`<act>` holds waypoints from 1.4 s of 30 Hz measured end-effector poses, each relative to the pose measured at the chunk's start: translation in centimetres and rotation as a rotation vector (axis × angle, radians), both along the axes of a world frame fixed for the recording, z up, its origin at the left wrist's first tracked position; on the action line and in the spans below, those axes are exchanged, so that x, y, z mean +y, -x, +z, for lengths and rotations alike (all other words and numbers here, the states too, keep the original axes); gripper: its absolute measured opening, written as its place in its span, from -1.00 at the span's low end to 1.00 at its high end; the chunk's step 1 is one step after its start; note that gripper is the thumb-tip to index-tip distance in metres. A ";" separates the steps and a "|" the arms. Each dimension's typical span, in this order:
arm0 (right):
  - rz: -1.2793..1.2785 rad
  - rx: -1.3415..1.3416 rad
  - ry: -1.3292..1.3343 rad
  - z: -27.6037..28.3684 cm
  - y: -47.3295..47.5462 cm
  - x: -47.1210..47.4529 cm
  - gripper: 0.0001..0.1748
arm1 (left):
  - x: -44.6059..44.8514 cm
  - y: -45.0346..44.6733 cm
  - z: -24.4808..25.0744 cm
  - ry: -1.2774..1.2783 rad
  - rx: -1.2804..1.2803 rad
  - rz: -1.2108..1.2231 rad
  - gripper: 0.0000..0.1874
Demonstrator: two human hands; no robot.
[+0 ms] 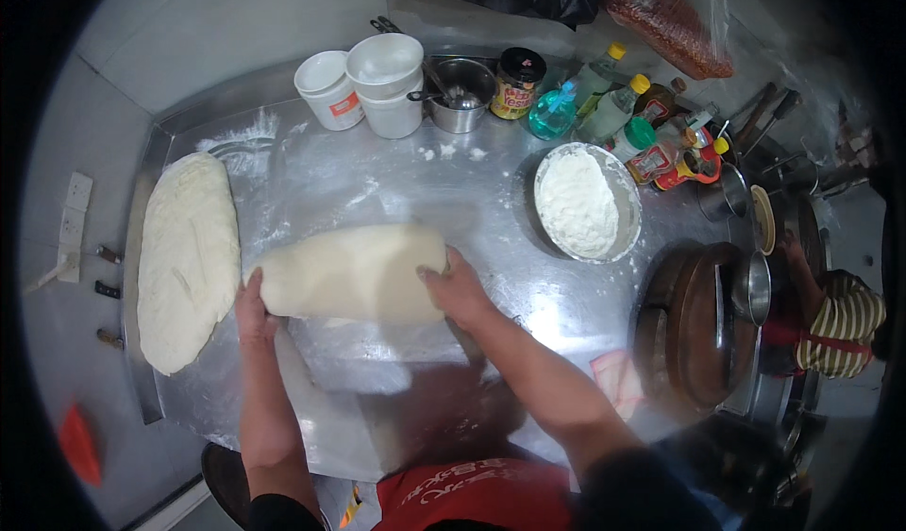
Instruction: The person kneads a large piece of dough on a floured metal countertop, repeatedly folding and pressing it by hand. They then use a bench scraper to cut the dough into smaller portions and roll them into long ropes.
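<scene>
A thick elongated slab of dough [354, 272] stretches across the middle of a stainless steel table [333, 177], with both hands on it. At its left end, my left hand [256, 308] grips the edge. My right hand [453, 287] grips the right end, thumb on top and fingers hidden at the far side. A second large, long piece of dough [187, 262] lies on the steel at the left, just beyond my left hand. To the right of the slab stands a metal bowl of white flour [577, 202].
White plastic tubs [329, 92], a steel pot [456, 117], a lidded jar [520, 85] and several bottles [612, 110] line the back. At right are round wooden chopping boards [697, 326] with a cleaver [720, 308], and a cloth [617, 382]. Another person [839, 322] stands far right.
</scene>
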State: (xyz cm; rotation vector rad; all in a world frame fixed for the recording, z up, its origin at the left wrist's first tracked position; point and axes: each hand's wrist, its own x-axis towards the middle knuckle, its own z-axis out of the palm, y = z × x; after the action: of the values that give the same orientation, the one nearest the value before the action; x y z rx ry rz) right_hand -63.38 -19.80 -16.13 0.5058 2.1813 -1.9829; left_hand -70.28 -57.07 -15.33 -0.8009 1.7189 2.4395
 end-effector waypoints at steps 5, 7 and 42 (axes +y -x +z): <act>-0.052 0.205 -0.584 1.9 -2.1 2.8 -0.42 | -1.2 1.0 -0.1 1.418 -0.271 -0.240 -0.29; -0.032 0.245 -0.612 2.8 -3.6 6.0 -0.41 | 0.1 0.8 -0.4 1.596 -0.251 -0.177 -0.24; 0.146 -0.201 -1.539 2.9 -1.9 35.2 -0.74 | 5.3 -24.8 -2.8 1.661 -0.038 -0.516 -0.14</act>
State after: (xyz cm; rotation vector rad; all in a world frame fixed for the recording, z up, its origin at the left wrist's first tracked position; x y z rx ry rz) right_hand -61.44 15.43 -13.20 0.5630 2.9927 0.1670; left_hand -45.43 -51.78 -18.13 -0.2275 3.0880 0.2887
